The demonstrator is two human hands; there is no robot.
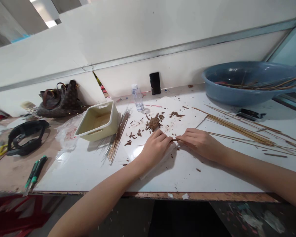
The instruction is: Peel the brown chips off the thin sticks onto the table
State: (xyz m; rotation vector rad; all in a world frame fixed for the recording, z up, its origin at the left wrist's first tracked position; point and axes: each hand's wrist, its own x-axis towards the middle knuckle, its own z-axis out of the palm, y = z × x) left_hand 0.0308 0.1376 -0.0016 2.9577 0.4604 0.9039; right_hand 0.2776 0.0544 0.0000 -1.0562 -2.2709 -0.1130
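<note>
My left hand [158, 144] and my right hand [198, 142] nearly meet over the white board, fingers closed. A thin stick with brown, dough-like material on it [175, 140] runs between their fingertips, gripped from both sides. Just beyond my left hand sits a lump of brown dough [154, 123], ringed by crumbs and small rolled bits. Left of that hand lies a bundle of thin sticks [118, 136], some with brown ends. Beside my right forearm are several long yellowish sticks [239, 129].
A pale yellow bin [101, 130] stands at left, near a handbag [59, 100], black headgear [27, 136] and green-black tools [36, 172]. At the back are a water bottle [137, 98] and a phone [155, 83]. A large blue basin [251, 93] holding long sticks fills the right rear.
</note>
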